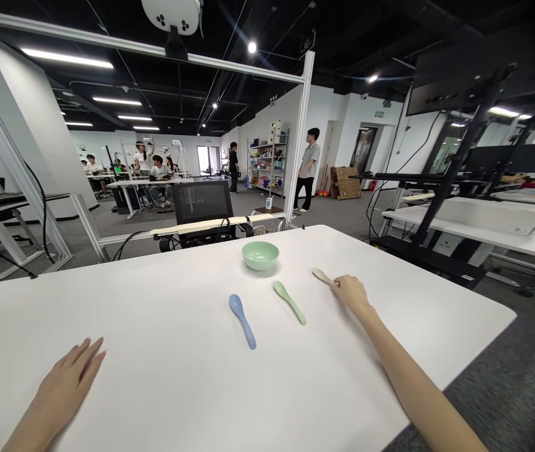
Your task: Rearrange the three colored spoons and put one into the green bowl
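At the right of the white table, my right hand has its fingers closed on the handle of a beige spoon. The bowl of that spoon points away to the left, and the handle is mostly hidden under my fingers. A green spoon lies left of my right hand, and a blue spoon lies further left and nearer to me. Behind the spoons stands a green bowl, upright. My left hand rests flat on the table at the left, fingers stretched out, holding nothing.
A metal frame rises past the table's far edge, with a black office chair behind it. One person stands beyond the frame, and several others are in the background. Another white desk with a dark monitor stand is at the right.
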Demonstrator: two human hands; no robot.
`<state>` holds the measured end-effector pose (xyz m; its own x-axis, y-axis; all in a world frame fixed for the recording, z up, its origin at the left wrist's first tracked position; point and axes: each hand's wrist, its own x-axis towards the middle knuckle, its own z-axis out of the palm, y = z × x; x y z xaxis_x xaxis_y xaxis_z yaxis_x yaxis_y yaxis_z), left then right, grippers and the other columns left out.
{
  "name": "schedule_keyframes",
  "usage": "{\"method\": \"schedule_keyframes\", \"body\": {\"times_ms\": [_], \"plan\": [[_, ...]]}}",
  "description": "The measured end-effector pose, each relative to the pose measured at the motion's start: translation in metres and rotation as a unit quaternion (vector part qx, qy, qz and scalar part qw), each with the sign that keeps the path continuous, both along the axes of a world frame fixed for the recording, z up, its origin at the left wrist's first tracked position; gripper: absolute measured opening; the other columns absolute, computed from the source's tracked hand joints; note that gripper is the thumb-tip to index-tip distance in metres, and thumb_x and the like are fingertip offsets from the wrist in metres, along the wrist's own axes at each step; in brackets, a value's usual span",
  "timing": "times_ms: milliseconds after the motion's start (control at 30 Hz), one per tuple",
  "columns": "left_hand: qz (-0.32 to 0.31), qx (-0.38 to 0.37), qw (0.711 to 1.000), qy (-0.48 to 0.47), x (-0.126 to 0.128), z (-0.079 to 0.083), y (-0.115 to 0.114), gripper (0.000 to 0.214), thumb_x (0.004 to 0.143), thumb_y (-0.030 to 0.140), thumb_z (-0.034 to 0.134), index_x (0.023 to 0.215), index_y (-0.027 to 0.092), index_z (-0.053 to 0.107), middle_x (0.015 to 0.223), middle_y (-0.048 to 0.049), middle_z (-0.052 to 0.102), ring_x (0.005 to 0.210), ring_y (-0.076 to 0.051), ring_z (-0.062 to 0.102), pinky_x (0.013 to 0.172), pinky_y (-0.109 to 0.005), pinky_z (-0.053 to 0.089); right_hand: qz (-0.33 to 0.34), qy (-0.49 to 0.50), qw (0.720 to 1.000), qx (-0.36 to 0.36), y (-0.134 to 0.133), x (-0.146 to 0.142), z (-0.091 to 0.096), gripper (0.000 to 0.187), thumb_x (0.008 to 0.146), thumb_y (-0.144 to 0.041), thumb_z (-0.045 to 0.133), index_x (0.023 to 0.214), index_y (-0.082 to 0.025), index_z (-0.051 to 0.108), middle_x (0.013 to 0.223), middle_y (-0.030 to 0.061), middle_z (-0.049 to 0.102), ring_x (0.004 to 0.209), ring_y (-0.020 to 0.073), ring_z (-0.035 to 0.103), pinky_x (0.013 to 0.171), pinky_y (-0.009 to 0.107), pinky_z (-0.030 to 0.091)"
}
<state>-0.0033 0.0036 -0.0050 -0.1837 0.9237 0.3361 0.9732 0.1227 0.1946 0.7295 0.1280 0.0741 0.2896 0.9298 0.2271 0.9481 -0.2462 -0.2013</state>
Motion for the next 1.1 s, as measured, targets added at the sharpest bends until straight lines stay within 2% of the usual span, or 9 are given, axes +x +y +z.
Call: {"method": "schedule_keyframes", "body": {"times_ms": [133,233,367,467,533,633,800,967,1100], "plan": [[0.014,-0.03,0.999,-0.032,0.013,0.014,-0.005,0.086,0.091,0.061,0.022,0.144,0.007,0.063,0.156,-0.0213,0.061,0.151,-0.04,0.049,0.126,-0.055,0.039,0.004,0.062,0.998,0.005,0.0,-0.002,0.006,0.021,0.094,-0.021,0.063,0.091,-0.016,0.083,0.095,0.0169,0.082,0.085,0.0286,0.075,0.07,0.032,0.046],[0.014,-0.05,0.998,-0.037,0.02,0.022,-0.008,0.088,0.092,0.06,0.021,0.147,0.004,0.06,0.159,-0.0231,0.057,0.153,-0.041,0.047,0.127,-0.055,0.037,0.06,0.078,0.994,0.047,0.008,-0.014,0.026,0.029,0.098,-0.028,0.057,0.091,-0.016,0.083,0.091,0.0155,0.081,0.082,0.0268,0.073,0.068,0.03,0.044],[0.017,-0.047,0.998,-0.038,0.02,0.022,-0.008,0.087,0.092,0.059,0.023,0.147,0.003,0.06,0.158,-0.0241,0.057,0.151,-0.041,0.049,0.126,-0.056,0.038,0.162,0.042,0.983,0.073,0.029,-0.053,0.067,0.038,0.103,-0.035,0.054,0.098,-0.015,0.085,0.092,0.0165,0.082,0.087,0.0268,0.072,0.073,0.03,0.045],[0.009,-0.034,0.999,-0.032,0.016,0.018,-0.005,0.086,0.091,0.06,0.025,0.145,0.003,0.062,0.157,-0.024,0.059,0.15,-0.042,0.05,0.126,-0.057,0.04,0.179,-0.007,0.983,0.05,0.05,-0.092,0.093,0.038,0.106,-0.037,0.054,0.101,-0.016,0.086,0.098,0.0171,0.082,0.092,0.0266,0.074,0.075,0.028,0.046],[0.008,-0.025,0.999,-0.025,0.013,0.016,-0.004,0.085,0.09,0.06,0.027,0.143,0.005,0.065,0.155,-0.0222,0.062,0.148,-0.042,0.053,0.124,-0.057,0.042,0.179,-0.043,0.983,0.021,0.062,-0.117,0.103,0.035,0.106,-0.034,0.056,0.104,-0.016,0.086,0.105,0.0178,0.082,0.097,0.0266,0.075,0.079,0.028,0.047],[0.007,-0.016,1.0,-0.012,0.01,0.014,-0.003,0.083,0.089,0.061,0.028,0.141,0.009,0.068,0.153,-0.0191,0.065,0.145,-0.04,0.056,0.122,-0.056,0.044,0.178,-0.07,0.981,-0.011,0.078,-0.146,0.106,0.029,0.104,-0.029,0.06,0.109,-0.015,0.085,0.112,0.02,0.081,0.102,0.0277,0.075,0.084,0.029,0.05],[0.019,-0.001,1.0,-0.008,0.013,0.015,-0.004,0.081,0.087,0.061,0.03,0.139,0.014,0.07,0.15,-0.015,0.068,0.144,-0.035,0.059,0.12,-0.049,0.049,0.181,-0.082,0.98,-0.034,0.097,-0.173,0.096,0.025,0.101,-0.024,0.065,0.108,-0.008,0.083,0.109,0.0245,0.08,0.103,0.0296,0.076,0.085,0.029,0.052],[0.017,0.001,1.0,-0.014,0.019,0.021,-0.007,0.076,0.087,0.056,0.033,0.137,0.015,0.071,0.147,-0.0149,0.07,0.143,-0.036,0.06,0.119,-0.053,0.049,0.187,-0.093,0.978,-0.025,0.102,-0.182,0.088,0.024,0.098,-0.023,0.069,0.11,-0.006,0.081,0.109,0.0257,0.079,0.106,0.0317,0.075,0.089,0.032,0.052],[0.023,0.001,1.0,-0.013,0.019,0.023,-0.007,0.074,0.088,0.056,0.034,0.137,0.015,0.071,0.147,-0.0154,0.07,0.142,-0.037,0.06,0.117,-0.055,0.05,0.197,-0.095,0.976,0.018,0.091,-0.173,0.088,0.032,0.105,-0.027,0.056,0.114,-0.008,0.081,0.121,0.0263,0.075,0.118,0.0337,0.068,0.099,0.037,0.05]]}}
